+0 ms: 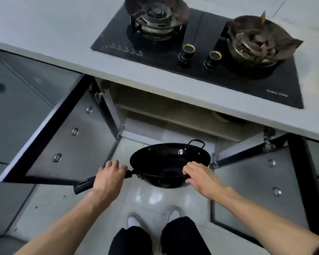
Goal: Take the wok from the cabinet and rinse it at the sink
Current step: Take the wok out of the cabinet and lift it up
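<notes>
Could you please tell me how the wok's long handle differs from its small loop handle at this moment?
The long handle is a straight bar on the near-left side of the wok; the loop handle is a short arch on the far rim. The left hand grips the long handle; nothing touches the loop handle, since the right hand holds the near rim instead. Both handles are black.

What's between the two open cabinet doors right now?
In the head view, the black wok, held by the left hand and right hand, with pale floor tile beneath.
</notes>
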Motion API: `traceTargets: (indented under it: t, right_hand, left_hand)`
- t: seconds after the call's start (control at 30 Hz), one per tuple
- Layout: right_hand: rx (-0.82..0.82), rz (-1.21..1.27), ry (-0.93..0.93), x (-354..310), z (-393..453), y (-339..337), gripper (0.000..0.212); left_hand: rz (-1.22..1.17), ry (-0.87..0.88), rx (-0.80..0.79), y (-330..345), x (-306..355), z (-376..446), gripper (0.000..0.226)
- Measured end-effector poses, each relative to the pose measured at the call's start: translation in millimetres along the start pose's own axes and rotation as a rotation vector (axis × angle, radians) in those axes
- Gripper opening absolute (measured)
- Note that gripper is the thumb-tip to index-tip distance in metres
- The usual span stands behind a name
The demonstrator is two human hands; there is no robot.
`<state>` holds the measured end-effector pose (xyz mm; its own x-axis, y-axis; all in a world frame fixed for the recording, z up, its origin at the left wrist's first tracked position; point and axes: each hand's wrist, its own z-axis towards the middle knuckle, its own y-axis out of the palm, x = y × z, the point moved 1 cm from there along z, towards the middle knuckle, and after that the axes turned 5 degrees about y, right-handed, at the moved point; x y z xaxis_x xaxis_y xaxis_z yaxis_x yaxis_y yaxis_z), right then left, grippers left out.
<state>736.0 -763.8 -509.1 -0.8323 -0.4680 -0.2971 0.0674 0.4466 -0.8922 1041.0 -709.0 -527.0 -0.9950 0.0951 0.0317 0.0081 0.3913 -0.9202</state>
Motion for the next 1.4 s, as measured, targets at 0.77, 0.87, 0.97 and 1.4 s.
traceTargets:
  t: [0.77, 0.87, 0.97, 1.4]
  right_hand:
    - [0.238, 0.016, -0.284, -104.3, -157.7, -210.0, 0.025]
    - [0.273, 0.001, -0.316, -116.8, -152.9, -230.3, 0.025]
    - [0.311, -0.023, -0.344, -131.2, -138.2, -254.8, 0.025]
    - [0.51, -0.142, -0.42, -220.7, 6.0, -355.5, 0.026]
  left_hand:
    - [0.202, -0.087, 0.341, -216.6, 30.2, -243.3, 0.045]
    - [0.251, -0.126, 0.363, -237.4, 23.4, -252.6, 0.047]
    - [0.252, -0.15, 0.419, -256.4, 5.9, -253.0, 0.046]
    - [0.252, -0.289, 0.667, -345.7, -132.2, -195.8, 0.054]
